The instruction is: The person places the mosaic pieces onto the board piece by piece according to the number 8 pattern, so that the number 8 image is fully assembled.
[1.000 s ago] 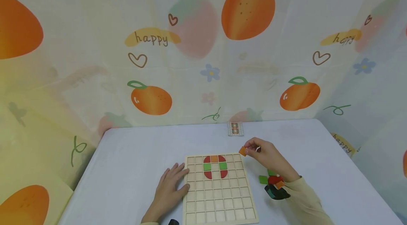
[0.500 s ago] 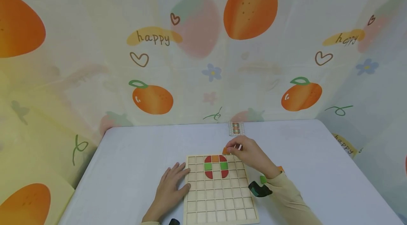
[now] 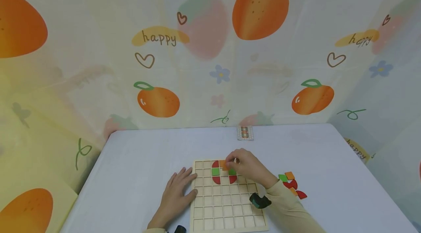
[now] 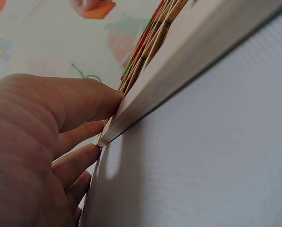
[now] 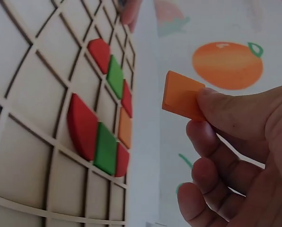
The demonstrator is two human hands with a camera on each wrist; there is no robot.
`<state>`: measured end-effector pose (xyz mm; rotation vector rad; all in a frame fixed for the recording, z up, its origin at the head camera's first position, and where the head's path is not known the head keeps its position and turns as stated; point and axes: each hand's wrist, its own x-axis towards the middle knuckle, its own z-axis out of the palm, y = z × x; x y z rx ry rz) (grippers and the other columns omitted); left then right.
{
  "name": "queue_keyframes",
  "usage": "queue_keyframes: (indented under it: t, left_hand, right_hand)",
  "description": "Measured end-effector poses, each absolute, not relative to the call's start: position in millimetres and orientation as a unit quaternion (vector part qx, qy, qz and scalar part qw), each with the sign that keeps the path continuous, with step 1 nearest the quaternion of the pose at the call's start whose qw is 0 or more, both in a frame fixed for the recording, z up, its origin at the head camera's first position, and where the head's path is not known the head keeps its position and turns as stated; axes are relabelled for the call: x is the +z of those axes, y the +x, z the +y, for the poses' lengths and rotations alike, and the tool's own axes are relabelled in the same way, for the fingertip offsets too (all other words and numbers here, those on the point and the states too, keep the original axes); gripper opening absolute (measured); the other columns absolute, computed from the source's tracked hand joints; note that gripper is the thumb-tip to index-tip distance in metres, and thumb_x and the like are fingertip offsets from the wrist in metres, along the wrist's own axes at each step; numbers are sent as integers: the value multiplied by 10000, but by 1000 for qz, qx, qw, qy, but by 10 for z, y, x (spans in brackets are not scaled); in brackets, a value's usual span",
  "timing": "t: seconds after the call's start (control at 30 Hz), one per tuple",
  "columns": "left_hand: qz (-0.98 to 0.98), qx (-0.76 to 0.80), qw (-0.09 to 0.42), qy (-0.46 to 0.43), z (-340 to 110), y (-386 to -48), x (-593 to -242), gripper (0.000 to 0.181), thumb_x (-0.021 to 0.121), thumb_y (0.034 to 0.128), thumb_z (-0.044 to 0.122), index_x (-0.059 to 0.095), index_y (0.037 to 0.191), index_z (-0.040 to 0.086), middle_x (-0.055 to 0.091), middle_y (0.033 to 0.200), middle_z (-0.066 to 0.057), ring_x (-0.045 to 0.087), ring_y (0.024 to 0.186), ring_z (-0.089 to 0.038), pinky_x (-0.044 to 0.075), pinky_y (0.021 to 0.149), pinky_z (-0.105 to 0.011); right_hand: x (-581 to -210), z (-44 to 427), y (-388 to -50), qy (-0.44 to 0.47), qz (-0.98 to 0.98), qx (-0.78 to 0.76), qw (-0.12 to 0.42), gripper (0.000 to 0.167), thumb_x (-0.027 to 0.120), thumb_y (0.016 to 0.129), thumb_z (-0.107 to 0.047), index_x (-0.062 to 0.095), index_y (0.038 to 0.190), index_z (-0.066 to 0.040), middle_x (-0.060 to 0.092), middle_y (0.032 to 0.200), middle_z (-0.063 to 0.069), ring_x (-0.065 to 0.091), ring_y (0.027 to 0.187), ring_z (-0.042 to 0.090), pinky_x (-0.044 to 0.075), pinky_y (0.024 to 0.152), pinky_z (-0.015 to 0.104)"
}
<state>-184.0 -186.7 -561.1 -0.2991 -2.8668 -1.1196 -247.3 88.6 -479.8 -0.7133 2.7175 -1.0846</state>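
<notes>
Between thumb and fingertips my right hand (image 3: 247,164) pinches an orange square tile (image 5: 181,94), held just above the top rows of the wooden grid board (image 3: 217,211). In the right wrist view, red corner pieces (image 5: 82,126), green squares (image 5: 105,149) and one orange square (image 5: 125,127) lie in the board's cells, around an unfilled cell. My left hand (image 3: 175,196) rests flat at the board's left edge, fingers spread, thumb and fingertips touching the frame. The left wrist view shows those fingertips against the board's side (image 4: 145,97).
Right of the board lie several loose tiles, among them an orange square (image 3: 289,175), a green one (image 3: 283,177) and a red piece (image 3: 301,194). A small patterned card (image 3: 245,133) lies at the table's back edge. Behind stands a fruit-print cloth (image 3: 210,90).
My right hand has moved left and nearer with the orange tile, from beyond the board's top right corner to over its top rows. The loose tiles are uncovered. My left hand has stayed put.
</notes>
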Motion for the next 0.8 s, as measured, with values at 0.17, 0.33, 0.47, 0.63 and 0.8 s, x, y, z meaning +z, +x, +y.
queue_keyframes:
  t: [0.17, 0.33, 0.47, 0.63, 0.8]
  left_hand:
    - [-928, -359, 26, -96, -1867, -1842, -5611, 471, 736, 857, 227, 666, 1317, 158, 532, 1534, -72, 371, 1511, -333, 163, 1277, -567]
    - [-928, -358, 28, -98, -1865, -1837, -5606, 469, 740, 852, 230, 669, 1310, 160, 538, 1528, -76, 379, 1504, -341, 169, 1270, -584]
    - [-929, -357, 27, -96, -1864, -1838, -5610, 468, 742, 852, 227, 669, 1310, 163, 537, 1529, -75, 379, 1504, -341, 169, 1270, -582]
    - [-929, -356, 27, -96, -1864, -1837, -5612, 468, 739, 854, 219, 668, 1313, 161, 536, 1530, -73, 378, 1507, -330, 170, 1277, -561]
    - [-927, -360, 28, -97, -1860, -1832, -5601, 468, 739, 851, 210, 668, 1311, 154, 538, 1527, -82, 380, 1504, -337, 168, 1275, -564]
  right_hand:
    - [-4903, 869, -2480, -239, 908, -336, 79, 92, 681, 966, -166, 756, 915, -150, 700, 870, -65, 483, 798, 92, 437, 655, 215]
    - [-4976, 822, -2451, -241, 919, -304, 73, 96, 693, 953, -134, 755, 885, -161, 682, 825, -81, 505, 819, 95, 456, 693, 234]
    - [-5027, 786, -2428, -235, 924, -292, 77, 99, 697, 947, -121, 756, 880, -165, 651, 780, -103, 496, 813, 106, 466, 706, 255]
    - [-5076, 772, -2412, -235, 925, -288, 80, 89, 703, 945, -137, 759, 886, -173, 670, 794, -123, 585, 847, 106, 564, 957, 422]
    - [-5099, 771, -2396, -247, 924, -283, 78, 102, 708, 944, -149, 749, 859, -189, 679, 816, -136, 627, 890, 104, 512, 1077, 492]
